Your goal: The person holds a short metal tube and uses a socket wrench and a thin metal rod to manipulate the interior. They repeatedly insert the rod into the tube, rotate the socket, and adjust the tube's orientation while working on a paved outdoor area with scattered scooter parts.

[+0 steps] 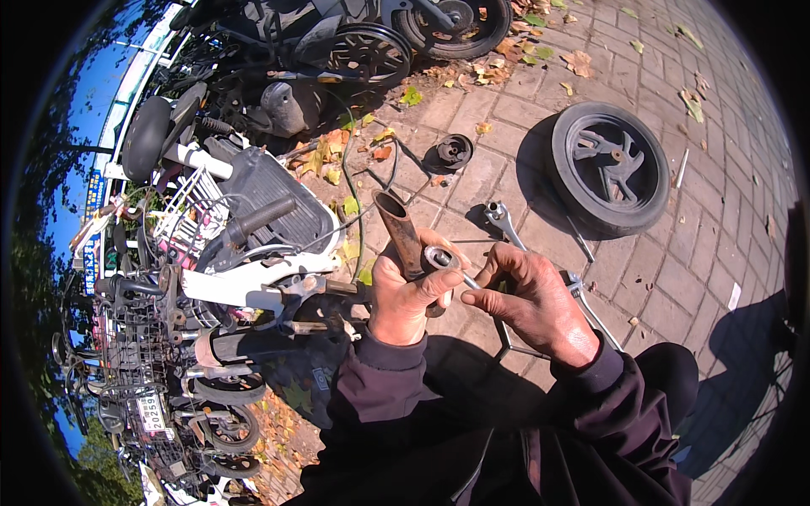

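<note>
My left hand [400,302] is wrapped round a rusty metal tube [396,223], whose open upper end points away from me. A short ring-shaped metal end [439,255] joined to the tube's side faces my right hand, with the left thumb lying beside it. My right hand [540,302] pinches a thin metal rod [469,280] between thumb and fingers. The rod's far tip is at the ring's opening; whether it is inside I cannot tell. Just beyond the right hand a wrench [504,223] lies on the paving, and another metal tool [594,317] lies partly behind that hand.
A wheel with a black tyre [564,192] lies flat at the right. A small dark round part [454,150] and a thin rod [582,239] rest on the paving. Scooter parts, including a white panel [221,288], crowd the left; a scooter wheel [460,44] stands at the back.
</note>
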Demonstrator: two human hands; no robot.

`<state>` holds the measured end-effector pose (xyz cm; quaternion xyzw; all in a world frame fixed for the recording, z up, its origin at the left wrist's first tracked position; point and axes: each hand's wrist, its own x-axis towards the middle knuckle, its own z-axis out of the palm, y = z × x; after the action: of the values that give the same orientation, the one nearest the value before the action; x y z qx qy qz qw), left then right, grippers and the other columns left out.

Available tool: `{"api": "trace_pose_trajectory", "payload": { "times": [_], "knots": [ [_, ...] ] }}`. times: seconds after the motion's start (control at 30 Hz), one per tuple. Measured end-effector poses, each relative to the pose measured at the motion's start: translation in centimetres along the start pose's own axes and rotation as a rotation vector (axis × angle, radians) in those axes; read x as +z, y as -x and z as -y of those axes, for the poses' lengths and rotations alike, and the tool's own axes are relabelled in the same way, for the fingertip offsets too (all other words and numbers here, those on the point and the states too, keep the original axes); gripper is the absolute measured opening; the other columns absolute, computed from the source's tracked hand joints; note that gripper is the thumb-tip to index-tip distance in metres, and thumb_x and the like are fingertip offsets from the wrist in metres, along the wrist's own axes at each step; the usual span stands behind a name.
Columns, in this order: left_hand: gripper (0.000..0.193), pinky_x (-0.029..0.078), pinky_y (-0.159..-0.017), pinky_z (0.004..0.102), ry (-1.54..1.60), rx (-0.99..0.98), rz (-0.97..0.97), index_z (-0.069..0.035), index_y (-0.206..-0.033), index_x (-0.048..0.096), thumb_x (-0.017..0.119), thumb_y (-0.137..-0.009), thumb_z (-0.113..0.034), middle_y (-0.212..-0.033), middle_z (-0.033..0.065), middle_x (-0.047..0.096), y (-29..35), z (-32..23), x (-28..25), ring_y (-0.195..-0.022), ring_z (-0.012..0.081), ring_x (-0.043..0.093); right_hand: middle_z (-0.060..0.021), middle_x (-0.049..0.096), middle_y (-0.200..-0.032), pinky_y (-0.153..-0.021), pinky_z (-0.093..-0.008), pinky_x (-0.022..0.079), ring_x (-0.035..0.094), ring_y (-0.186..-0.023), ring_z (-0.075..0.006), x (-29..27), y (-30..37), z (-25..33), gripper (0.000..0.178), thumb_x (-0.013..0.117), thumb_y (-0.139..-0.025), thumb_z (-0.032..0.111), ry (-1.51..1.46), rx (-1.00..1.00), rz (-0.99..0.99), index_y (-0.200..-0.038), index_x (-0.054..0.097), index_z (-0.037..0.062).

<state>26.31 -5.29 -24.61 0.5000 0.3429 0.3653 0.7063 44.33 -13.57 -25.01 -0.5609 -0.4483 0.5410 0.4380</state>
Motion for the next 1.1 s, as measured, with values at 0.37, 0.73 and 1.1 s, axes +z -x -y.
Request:
{"api": "trace_pose_trajectory", "payload": {
  "times": [0.37, 0.73, 1.1],
  "knots": [
    [0.045, 0.048, -0.052, 0.0222, 0.093, 0.005, -0.027, -0.003, -0.108, 0.057, 0.089, -0.079, -0.017, -0.092, 0.0128, 0.068, 0.0, -0.3, 0.0, -0.057, 0.0102, 0.06, -0.0097, 0.055, -0.066, -0.06, -0.0352, 0.043, 0.05, -0.063, -0.0185, -0.5, 0.3, 0.9, 0.042, 0.073, -0.094, 0.038, -0.067, -0.049, 0.125, -0.087, 0.062, -0.0017],
    [0.045, 0.049, -0.053, 0.0236, 0.077, -0.012, -0.045, -0.003, -0.107, 0.056, 0.089, -0.078, -0.016, -0.092, 0.0135, 0.068, 0.0, -0.4, 0.1, -0.056, 0.0113, 0.06, -0.0131, 0.057, -0.069, -0.06, -0.0372, 0.044, 0.054, -0.063, -0.023, -0.4, 0.4, 0.2, 0.037, 0.076, -0.092, 0.034, 0.01, -0.079, 0.06, -0.089, 0.065, -0.0007],
    [0.046, 0.048, -0.051, 0.0232, 0.029, -0.018, -0.035, -0.002, -0.108, 0.058, 0.089, -0.077, -0.014, -0.092, 0.0151, 0.069, 0.1, -0.1, 0.2, -0.056, 0.0111, 0.06, -0.0129, 0.058, -0.07, -0.063, -0.037, 0.046, 0.057, -0.066, -0.0227, -0.1, 0.5, 0.6, 0.034, 0.081, -0.086, 0.027, 0.075, -0.001, -0.02, -0.086, 0.062, -0.0003]
  ]
}}
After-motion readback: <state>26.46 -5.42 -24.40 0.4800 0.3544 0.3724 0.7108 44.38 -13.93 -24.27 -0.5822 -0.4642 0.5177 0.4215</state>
